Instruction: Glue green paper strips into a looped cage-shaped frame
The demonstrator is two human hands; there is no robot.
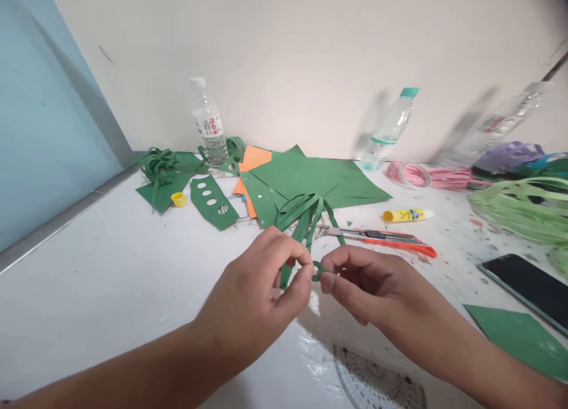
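Note:
My left hand (pixel 270 279) pinches a green paper piece cut into narrow strips (pixel 306 216), close to the end of one strip. Thumb and forefinger of my right hand (pixel 364 279) hold the small curled end (pixel 318 271) of a strip, right beside the left fingertips. The other strips fan out and loop behind my hands, toward the stacked green sheets (pixel 319 175). Part of the paper is hidden behind my left fingers.
Beyond my hands lie a grey cutter (pixel 381 235), something orange-red (pixel 421 249) and a yellow glue stick (pixel 406 215). A clear protractor (pixel 377 379) is near the front, a phone (pixel 528 287) at the right. Bottles (pixel 210 128) stand along the wall.

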